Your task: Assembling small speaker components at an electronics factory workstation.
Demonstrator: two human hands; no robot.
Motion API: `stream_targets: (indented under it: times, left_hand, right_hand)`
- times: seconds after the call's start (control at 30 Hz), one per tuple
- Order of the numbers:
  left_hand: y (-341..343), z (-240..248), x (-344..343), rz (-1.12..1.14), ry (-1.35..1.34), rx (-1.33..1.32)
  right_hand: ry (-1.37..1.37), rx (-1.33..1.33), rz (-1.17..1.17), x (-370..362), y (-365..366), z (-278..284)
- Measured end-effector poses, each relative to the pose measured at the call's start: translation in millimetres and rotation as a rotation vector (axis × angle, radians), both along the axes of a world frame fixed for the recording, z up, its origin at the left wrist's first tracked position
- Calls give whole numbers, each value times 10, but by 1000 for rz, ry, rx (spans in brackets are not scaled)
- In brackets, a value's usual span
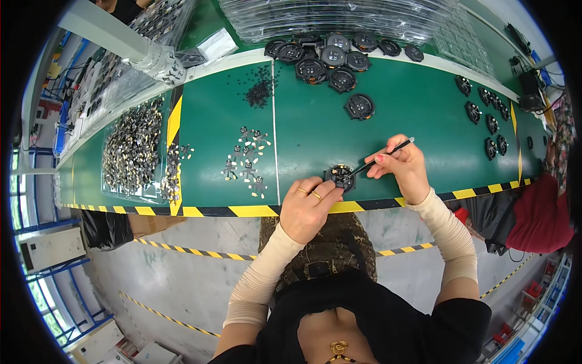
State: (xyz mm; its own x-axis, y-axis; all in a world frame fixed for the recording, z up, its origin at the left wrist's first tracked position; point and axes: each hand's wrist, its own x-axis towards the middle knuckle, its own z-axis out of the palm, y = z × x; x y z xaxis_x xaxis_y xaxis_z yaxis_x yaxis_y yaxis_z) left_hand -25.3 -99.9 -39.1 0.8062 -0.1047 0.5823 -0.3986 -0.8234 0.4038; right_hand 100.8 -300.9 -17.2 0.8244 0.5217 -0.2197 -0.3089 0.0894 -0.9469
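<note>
At the table's near edge, my left hand (311,206) closes its fingers on a round black watch housing (344,172), steadying it on the green surface. Metal and gold-coloured details show inside the housing, though the fingers cover its left side. My right hand (400,165) grips thin black tweezers (388,153) like a pen, their tip down at the inside of the housing. To the left lies a loose group of small black flex parts (247,153) with pale and gold tabs. A single watch housing (359,107) rests farther back.
A heap of tiny black pieces (259,91) lies at the back left. A clear tray (130,151) of many small parts stands far left. More housings (333,57) are piled at the back, others (490,124) at the right. Stacked clear plastic trays (339,18) stand beyond.
</note>
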Motion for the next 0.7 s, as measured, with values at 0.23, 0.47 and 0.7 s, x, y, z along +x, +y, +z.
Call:
stream_targets:
  times: [0.23,0.47,0.7]
  left_hand:
    - [-2,-7,-21,0,4,2]
    - [12,1,-36,-3,-1,107]
    - [-7,28,-20,33,28,92]
  right_hand:
    - [22,-13,-19,5,13,-2]
    - [43,-14,-15,17,5,9]
    - [-319,-99,-91,-25,113,173]
